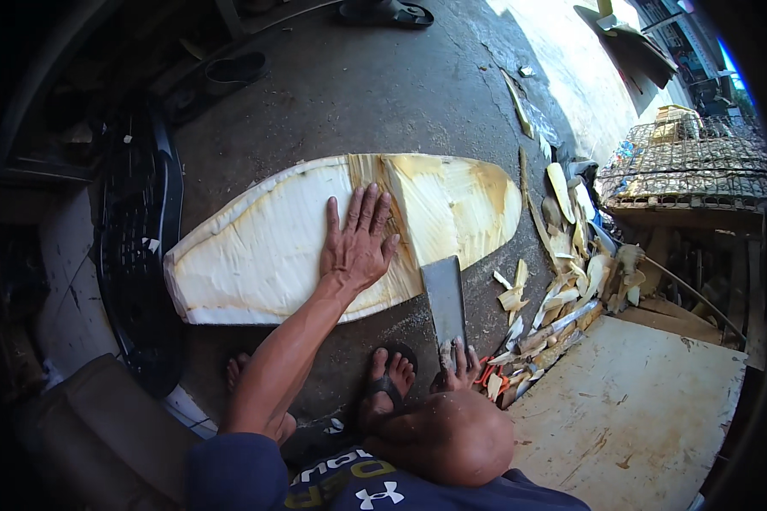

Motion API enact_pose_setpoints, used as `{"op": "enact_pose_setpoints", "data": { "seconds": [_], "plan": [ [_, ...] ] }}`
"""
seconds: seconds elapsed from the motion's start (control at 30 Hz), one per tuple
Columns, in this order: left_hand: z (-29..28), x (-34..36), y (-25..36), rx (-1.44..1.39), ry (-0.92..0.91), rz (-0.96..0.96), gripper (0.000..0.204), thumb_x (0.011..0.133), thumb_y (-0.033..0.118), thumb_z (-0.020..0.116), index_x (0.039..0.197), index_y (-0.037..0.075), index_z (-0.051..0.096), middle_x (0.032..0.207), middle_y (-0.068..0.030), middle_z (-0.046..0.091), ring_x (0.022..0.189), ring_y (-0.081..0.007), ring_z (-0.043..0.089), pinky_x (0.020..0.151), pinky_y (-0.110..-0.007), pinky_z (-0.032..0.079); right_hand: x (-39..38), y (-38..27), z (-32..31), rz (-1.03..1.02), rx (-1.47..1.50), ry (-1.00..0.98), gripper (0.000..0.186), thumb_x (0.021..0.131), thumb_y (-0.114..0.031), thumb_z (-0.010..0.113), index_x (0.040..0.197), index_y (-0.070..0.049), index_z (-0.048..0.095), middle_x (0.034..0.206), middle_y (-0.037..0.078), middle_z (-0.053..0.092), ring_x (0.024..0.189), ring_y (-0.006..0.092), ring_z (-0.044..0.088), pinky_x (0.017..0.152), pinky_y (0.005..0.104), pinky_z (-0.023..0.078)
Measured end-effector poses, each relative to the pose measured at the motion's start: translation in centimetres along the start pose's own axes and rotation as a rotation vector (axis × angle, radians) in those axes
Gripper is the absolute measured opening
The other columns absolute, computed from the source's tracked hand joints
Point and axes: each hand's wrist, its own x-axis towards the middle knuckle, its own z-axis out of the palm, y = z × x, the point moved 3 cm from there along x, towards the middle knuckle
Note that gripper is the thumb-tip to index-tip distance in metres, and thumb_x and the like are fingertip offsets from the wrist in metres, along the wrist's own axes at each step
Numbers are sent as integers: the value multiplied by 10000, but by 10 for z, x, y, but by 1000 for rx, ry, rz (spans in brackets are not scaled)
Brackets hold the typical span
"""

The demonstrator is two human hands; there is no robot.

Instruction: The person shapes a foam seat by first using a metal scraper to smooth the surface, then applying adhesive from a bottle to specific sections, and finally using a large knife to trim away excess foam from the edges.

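Observation:
A long cream foam pad (264, 238), shaped like a motorcycle seat, lies across the dark floor before me. Around its middle runs a yellowish-brown band, and its right end is stained yellow. My left hand (357, 243) rests flat on the foam with fingers stretched out, holding nothing. Beside my right knee, my right hand (458, 366) grips the near end of a wide, flat grey blade (445, 298). The far end of the blade meets the foam's near edge, right of the band. My knee partly hides the right hand and any handle.
A black plastic seat base (141, 247) stands left of the foam. Foam offcuts (575, 281) are heaped at the right, with red-handled scissors (487, 372) among them. A worn board (631, 409) lies at the near right, below a wire cage (690, 162). My sandalled foot (389, 375) is close to the blade.

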Motion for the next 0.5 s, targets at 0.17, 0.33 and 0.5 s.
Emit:
{"op": "enact_pose_setpoints", "data": {
  "seconds": [0.17, 0.33, 0.5],
  "plan": [
    [-12, 7, -9, 57, 5, -14, 689, 1049, 438, 385, 1632, 101, 240, 1710, -113, 180, 1582, -288, 148, 1251, -607, 23, 209, -43, -6, 60, -118, -44, 641, 796, 6, 590, 1411, -175, 600, 1592, 51, 448, 1407, 383, 372, 1083, 534, 333],
    [-7, -14, -2, -2, -32, -7, 688, 1055, 450, 364, 1636, 107, 229, 1719, -99, 149, 1587, -281, 123, 1247, -623, 31, 60, -50, -21, -138, -147, 11, 588, 836, 21, 575, 1389, -171, 624, 1494, 80, 556, 1363, 378, 443, 1099, 498, 357],
    [-10, -9, -17, 51, -19, -27, 682, 1056, 435, 343, 1644, 119, 202, 1724, -85, 129, 1591, -266, 106, 1256, -602, 3, 183, -54, 2, 31, -110, -20, 699, 786, 41, 561, 1446, -188, 559, 1562, 73, 476, 1383, 413, 402, 1091, 552, 343]
  ]
}}
